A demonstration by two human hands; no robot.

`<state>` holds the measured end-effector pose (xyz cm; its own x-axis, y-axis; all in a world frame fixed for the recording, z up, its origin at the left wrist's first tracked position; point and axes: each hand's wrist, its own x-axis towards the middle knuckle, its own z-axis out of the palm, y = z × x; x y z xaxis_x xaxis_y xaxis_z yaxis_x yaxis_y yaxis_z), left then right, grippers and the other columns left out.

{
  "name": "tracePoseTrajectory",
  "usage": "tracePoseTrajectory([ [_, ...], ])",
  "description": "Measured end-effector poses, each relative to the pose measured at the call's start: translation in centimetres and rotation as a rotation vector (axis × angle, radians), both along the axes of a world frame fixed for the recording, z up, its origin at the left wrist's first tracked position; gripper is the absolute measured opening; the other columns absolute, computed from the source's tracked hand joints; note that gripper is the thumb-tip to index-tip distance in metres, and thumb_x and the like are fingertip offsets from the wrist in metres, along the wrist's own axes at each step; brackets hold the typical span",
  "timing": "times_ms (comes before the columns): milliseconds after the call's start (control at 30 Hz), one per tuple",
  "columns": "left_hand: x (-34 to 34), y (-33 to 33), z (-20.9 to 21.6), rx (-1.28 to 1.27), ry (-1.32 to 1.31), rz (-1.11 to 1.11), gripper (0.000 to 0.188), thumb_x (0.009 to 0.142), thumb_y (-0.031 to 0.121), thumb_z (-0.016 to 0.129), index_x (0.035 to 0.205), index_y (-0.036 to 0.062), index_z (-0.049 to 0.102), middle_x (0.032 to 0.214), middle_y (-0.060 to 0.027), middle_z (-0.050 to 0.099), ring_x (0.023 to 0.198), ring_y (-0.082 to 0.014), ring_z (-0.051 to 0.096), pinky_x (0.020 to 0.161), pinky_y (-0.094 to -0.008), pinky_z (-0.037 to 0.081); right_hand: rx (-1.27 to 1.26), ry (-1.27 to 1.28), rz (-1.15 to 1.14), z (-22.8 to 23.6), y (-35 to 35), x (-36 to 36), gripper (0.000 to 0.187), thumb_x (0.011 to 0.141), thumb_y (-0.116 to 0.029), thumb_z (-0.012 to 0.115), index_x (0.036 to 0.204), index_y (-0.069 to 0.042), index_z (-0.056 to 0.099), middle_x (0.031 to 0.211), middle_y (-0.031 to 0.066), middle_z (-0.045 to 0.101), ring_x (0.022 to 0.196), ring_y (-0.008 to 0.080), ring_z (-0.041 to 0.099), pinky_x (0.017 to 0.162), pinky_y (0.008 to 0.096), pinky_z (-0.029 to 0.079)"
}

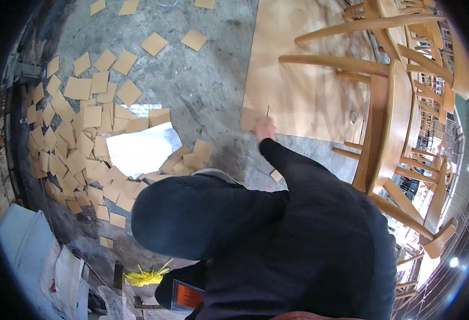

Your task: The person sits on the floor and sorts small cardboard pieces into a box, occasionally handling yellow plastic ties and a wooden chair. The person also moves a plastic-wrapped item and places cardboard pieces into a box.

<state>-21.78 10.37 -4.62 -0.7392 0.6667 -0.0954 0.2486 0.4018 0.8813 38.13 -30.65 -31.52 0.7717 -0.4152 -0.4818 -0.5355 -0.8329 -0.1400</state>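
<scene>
Many tan squares on concrete, wooden chairs; right hand over board

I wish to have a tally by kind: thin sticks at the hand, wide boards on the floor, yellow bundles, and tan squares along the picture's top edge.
Thin stick: 1
Wide board: 1
Yellow bundle: 1
Tan squares: 3
Total: 6
</scene>
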Motion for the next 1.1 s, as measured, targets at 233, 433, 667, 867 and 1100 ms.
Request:
tracePoseTrajectory([
  [233,-3.1,0.4,2.2,0.041,-0.013,0.021,0.035,0.068,0.024,0.082,0.101,0.0243,0.068,0.109,-0.0096,0.062,0.102,-0.0331,0.055,0.081,-0.0646,0.044,0.314,-0.153,0.205,3.4,1.8,-8.2,0.048,0.084,-0.03,0.058,0.118,0.003,0.055,0.119,0.0265,0.055,0.118,0.0377,0.049,0.102,0.0446,0.038],
  [433,-4.9,1.5,4.5,0.13,-0.052,0.058,0.037,0.069,0.024,0.081,0.103,0.026,0.068,0.11,-0.0095,0.062,0.104,-0.0344,0.055,0.083,-0.0671,0.043,-0.337,0.295,-0.298,3.9,-8.6,-15.9,0.072,0.074,-0.039,0.068,0.133,-0.006,0.043,0.13,0.0283,0.045,0.123,0.0395,0.046,0.102,0.0463,0.038],
  [667,-6.9,1.1,8.3,0.319,-0.088,0.16,0.039,0.069,0.024,0.081,0.106,0.0281,0.068,0.111,-0.0093,0.062,0.107,-0.036,0.054,0.085,-0.0699,0.042,-0.16,0.082,-0.295,0.1,-4.9,-13.8,0.08,0.075,-0.041,0.066,0.14,-0.004,0.036,0.131,0.0266,0.045,0.123,0.0397,0.045,0.103,0.0461,0.038],
  [867,-9.8,1.5,8.9,0.21,0.098,0.083,0.032,0.08,0.047,0.066,0.107,0.0302,0.069,0.102,-0.0101,0.064,0.086,-0.0341,0.063,0.056,-0.0489,0.056,0.363,0.09,0.566,3.0,11.6,-13.6,0.085,0.082,-0.048,0.057,0.147,-0.002,0.026,0.141,0.0313,0.037,0.136,0.0447,0.03,0.11,0.0497,0.029],
  [1100,-10.0,3.0,9.5,0.117,0.147,0.318,0.058,0.071,0.048,0.079,0.108,0.0064,0.063,0.115,-0.0117,0.064,0.099,-0.0259,0.061,0.059,-0.0382,0.051,0.211,0.428,0.231,6.8,24.2,-10.8,0.092,0.08,-0.064,0.048,0.152,-0.014,0.018,0.15,0.0326,0.021,0.14,0.0446,0.024,0.114,0.0498,0.021],
])
